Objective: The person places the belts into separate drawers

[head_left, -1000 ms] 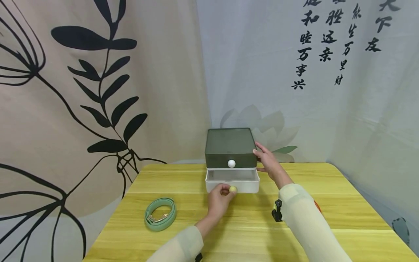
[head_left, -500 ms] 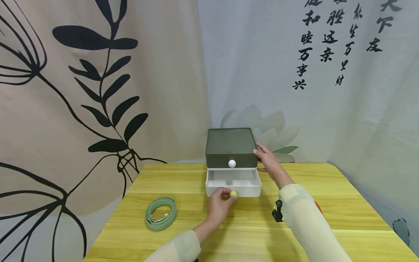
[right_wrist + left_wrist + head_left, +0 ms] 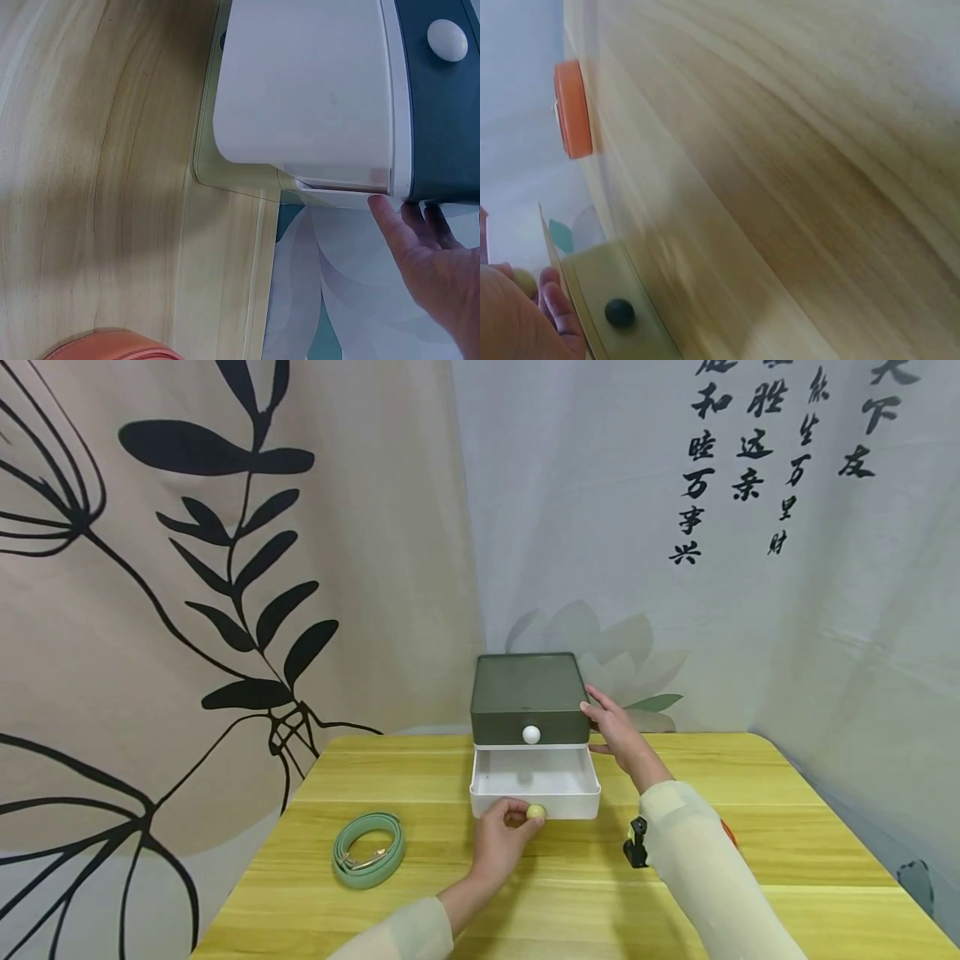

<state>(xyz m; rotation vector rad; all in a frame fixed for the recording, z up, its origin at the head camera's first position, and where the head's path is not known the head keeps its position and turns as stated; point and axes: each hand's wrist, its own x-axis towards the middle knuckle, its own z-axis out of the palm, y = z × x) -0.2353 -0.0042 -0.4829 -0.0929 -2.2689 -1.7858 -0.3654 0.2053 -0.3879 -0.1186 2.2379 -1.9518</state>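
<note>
My left hand (image 3: pixel 499 841) pinches the round yellow-green knob (image 3: pixel 536 811) of a white drawer (image 3: pixel 573 807). That drawer stands pulled out from a small drawer box, its white inside showing. Above it is the dark green top section (image 3: pixel 525 683) with a white knob (image 3: pixel 531 735), pushed in. Below, in the left wrist view, a yellowish drawer front (image 3: pixel 604 277) carries a black knob (image 3: pixel 619 313). Against the box's right side rests my right hand (image 3: pixel 618 732), fingers extended; in the right wrist view its fingertips (image 3: pixel 380 204) touch the side near the white edge.
A coiled green strap (image 3: pixel 356 878) with metal clasps lies on the wooden table (image 3: pixel 420 760) at the left. An orange coiled strap (image 3: pixel 573 109) lies at the right, mostly behind my right sleeve (image 3: pixel 697 852) in the head view. A printed curtain (image 3: pixel 390 527) hangs behind the table.
The white drawer has slid further out toward me, with my left hand holding its knob. My right hand has stayed at the box's side.
</note>
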